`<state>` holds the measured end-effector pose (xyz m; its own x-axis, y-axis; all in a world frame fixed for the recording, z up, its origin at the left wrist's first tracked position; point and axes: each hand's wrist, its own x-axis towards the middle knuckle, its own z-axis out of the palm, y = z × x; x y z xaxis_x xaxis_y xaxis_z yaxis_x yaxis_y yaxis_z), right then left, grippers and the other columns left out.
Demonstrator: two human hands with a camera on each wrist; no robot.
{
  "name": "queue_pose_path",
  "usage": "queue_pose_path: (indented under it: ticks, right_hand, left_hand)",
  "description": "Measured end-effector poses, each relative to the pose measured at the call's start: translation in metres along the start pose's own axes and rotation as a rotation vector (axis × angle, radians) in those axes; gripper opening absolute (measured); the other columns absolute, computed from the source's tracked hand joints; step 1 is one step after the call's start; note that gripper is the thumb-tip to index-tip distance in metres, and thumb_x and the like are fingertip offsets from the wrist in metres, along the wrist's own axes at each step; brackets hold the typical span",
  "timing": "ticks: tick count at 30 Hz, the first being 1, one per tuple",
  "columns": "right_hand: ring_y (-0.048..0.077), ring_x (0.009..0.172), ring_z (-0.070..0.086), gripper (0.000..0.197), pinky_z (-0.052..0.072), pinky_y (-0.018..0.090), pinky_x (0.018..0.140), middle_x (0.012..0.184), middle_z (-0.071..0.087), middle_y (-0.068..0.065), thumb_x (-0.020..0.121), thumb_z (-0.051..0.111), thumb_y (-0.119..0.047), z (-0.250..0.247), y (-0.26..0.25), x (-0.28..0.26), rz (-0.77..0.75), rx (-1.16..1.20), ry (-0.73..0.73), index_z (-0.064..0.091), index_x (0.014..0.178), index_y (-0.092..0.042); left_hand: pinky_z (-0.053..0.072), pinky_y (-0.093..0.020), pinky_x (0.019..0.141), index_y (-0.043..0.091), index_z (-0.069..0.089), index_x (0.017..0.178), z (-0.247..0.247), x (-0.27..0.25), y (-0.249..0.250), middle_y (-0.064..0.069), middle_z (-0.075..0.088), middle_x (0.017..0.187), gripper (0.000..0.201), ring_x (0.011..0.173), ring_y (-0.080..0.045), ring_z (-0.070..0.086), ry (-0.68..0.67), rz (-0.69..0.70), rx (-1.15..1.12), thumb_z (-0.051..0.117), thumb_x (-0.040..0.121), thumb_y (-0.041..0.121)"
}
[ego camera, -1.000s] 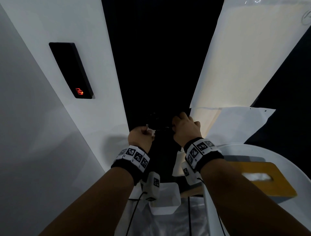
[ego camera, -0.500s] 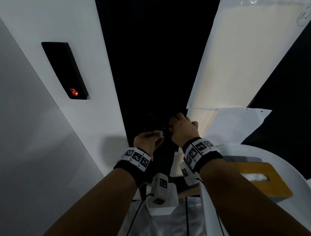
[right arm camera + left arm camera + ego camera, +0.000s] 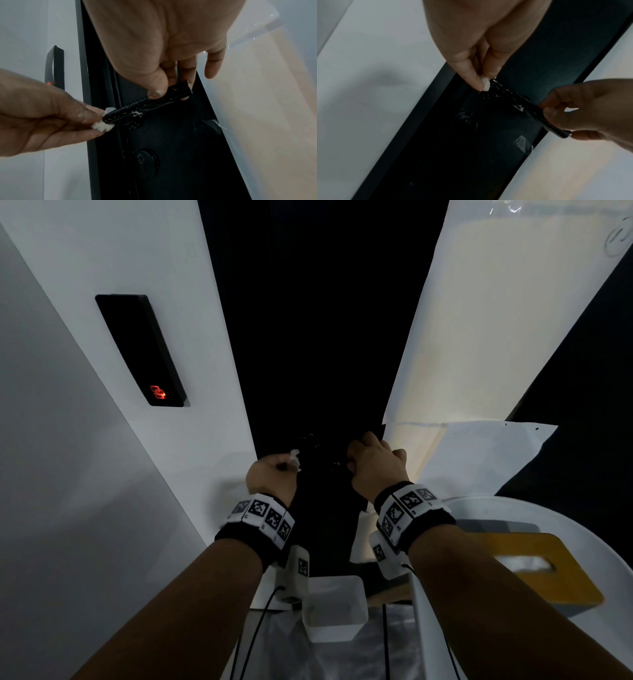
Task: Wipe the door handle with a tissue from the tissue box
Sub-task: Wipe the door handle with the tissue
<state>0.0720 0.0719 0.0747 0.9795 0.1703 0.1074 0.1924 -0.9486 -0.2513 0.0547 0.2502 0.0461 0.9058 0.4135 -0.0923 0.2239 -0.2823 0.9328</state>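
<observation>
Both hands meet at the black lever door handle (image 3: pixel 147 104), a slim glossy bar flecked with white specks that juts from the dark door panel (image 3: pixel 171 142). The left hand (image 3: pixel 42 119) pinches a small crumpled wad of white tissue (image 3: pixel 102 126) between thumb and fingertips (image 3: pixel 476 79), fingers together and clamped on the wad, which touches the pivot end of the bar just beyond the fingertips. The right hand (image 3: pixel 154 40) grips the free end of the same bar, thumb (image 3: pixel 157 86) on the near face and the other fingers curled behind it; the little finger (image 3: pixel 213 65) sticks out apart from the rest. Below the right-hand fingers sits a round black keyhole cover (image 3: pixel 145 161). Beside the left hand, on the white wall, hangs a black card reader with a red glow (image 3: pixel 144 350). Behind the right wrist, a yellow-topped tissue box (image 3: pixel 548 570) with tissue in its slot rests on a white round table (image 3: pixel 513 508). A white rectangular tub (image 3: pixel 335 611) lies between the forearms.
</observation>
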Motion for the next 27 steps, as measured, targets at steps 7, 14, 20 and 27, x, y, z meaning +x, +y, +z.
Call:
queue_pose_path:
  ticks: [7, 14, 20, 27]
  right_hand:
    - [0.028, 0.104, 0.048, 0.027, 0.033, 0.044, 0.088, 0.111, 0.047, 0.003, 0.082, 0.048, -0.016, 0.001, 0.000, 0.000, 0.006, 0.008, -0.003, 0.055, 0.108, -0.021]
    - [0.028, 0.104, 0.048, 0.027, 0.032, 0.043, 0.085, 0.111, 0.046, 0.003, 0.082, 0.048, -0.015, 0.000, 0.000, -0.001, 0.004, 0.017, 0.003, 0.056, 0.108, -0.020]
    - [0.028, 0.104, 0.048, 0.027, 0.032, 0.044, 0.087, 0.110, 0.046, 0.003, 0.082, 0.047, -0.015, 0.000, 0.000, -0.001, 0.007, 0.023, 0.007, 0.054, 0.107, -0.021]
    - [0.029, 0.105, 0.048, 0.027, 0.033, 0.044, 0.087, 0.111, 0.046, 0.004, 0.082, 0.048, -0.016, 0.001, -0.001, 0.000, 0.008, 0.014, -0.002, 0.054, 0.108, -0.020]
  left_hand:
    - [0.053, -0.035, 0.092, 0.027, 0.072, 0.082, -0.009, -0.006, 0.007, -0.003, 0.074, 0.093, 0.013, 0.090, -0.022, 0.068, -0.048, 0.104, 0.067, 0.063, 0.085, 0.018]
    - [0.036, -0.013, 0.083, 0.016, 0.072, 0.106, -0.006, 0.006, 0.024, -0.005, 0.072, 0.105, 0.024, 0.100, -0.021, 0.063, -0.028, 0.272, 0.273, 0.057, 0.089, 0.009]
    - [0.040, -0.015, 0.078, 0.014, 0.074, 0.096, -0.011, 0.005, 0.037, -0.005, 0.072, 0.104, 0.024, 0.099, -0.021, 0.064, -0.087, 0.379, 0.362, 0.053, 0.089, 0.004]
    - [0.047, -0.034, 0.093, 0.014, 0.066, 0.115, 0.003, 0.025, 0.042, -0.012, 0.059, 0.121, 0.035, 0.108, -0.031, 0.058, -0.205, 0.518, 0.715, 0.052, 0.086, 0.001]
